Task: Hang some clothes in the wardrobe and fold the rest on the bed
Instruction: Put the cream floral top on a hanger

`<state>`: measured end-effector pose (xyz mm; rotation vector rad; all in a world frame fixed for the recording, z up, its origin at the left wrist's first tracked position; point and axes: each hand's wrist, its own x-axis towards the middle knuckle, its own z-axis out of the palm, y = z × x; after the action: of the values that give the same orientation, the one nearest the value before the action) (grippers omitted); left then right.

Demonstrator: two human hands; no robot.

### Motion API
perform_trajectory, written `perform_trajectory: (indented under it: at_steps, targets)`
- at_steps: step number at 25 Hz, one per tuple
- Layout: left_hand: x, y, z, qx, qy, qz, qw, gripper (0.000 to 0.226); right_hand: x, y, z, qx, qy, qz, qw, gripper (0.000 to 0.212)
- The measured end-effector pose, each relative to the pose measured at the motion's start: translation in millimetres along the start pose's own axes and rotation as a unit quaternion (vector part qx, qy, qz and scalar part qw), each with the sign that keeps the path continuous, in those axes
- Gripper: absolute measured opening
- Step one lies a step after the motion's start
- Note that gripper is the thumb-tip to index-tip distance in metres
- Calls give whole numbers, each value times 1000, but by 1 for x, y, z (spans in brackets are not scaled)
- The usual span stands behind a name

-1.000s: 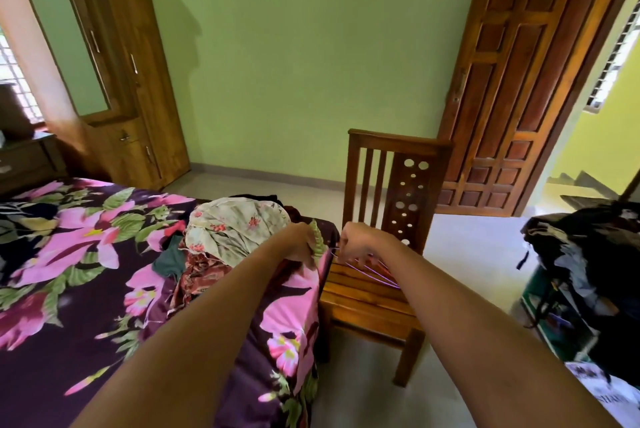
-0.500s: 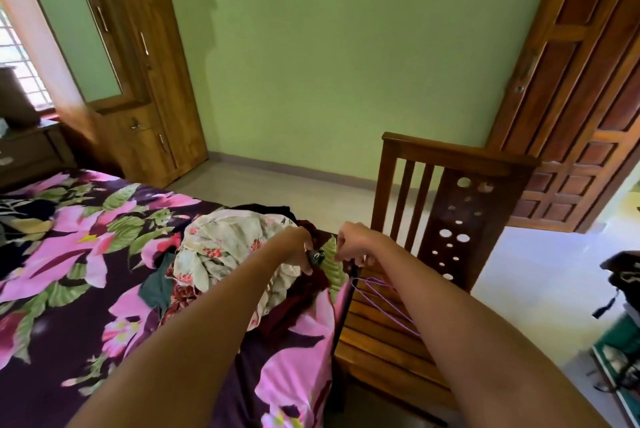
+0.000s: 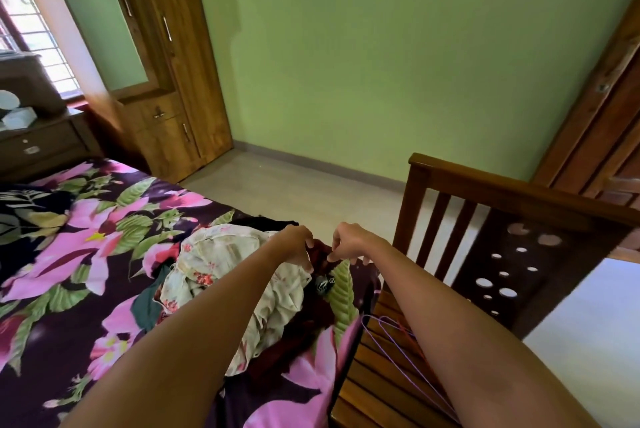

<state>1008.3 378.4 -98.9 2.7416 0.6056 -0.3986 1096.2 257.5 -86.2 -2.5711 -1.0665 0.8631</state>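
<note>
The wardrobe [image 3: 180, 64] is standing shut across the room; the clothes pile [image 3: 225, 265] is lying on the bed [image 3: 69, 254]; the left hand [image 3: 294, 246] and right hand [image 3: 349, 242] are both pinching its dark red garment [image 3: 322, 259] with curled fingers; the right hand has let go of the purple hangers [image 3: 398, 348], which are now lying on the chair [image 3: 374, 393].
</note>
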Motion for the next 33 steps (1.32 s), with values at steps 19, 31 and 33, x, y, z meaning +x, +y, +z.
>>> perform_trajectory:
  at_steps: [19,31,33]
  targets:
    - [72,-195,70,-93,-70,-123,986,57,190,-60,104,-30,-98,-36,994,16]
    - [111,-295,147,-171,8,-207,963,45,270,-93,212,-2,-14,57,998,47]
    - [119,-297,153,-199,32,-247,948,45,278,-94,219,23,24,85,996,61]
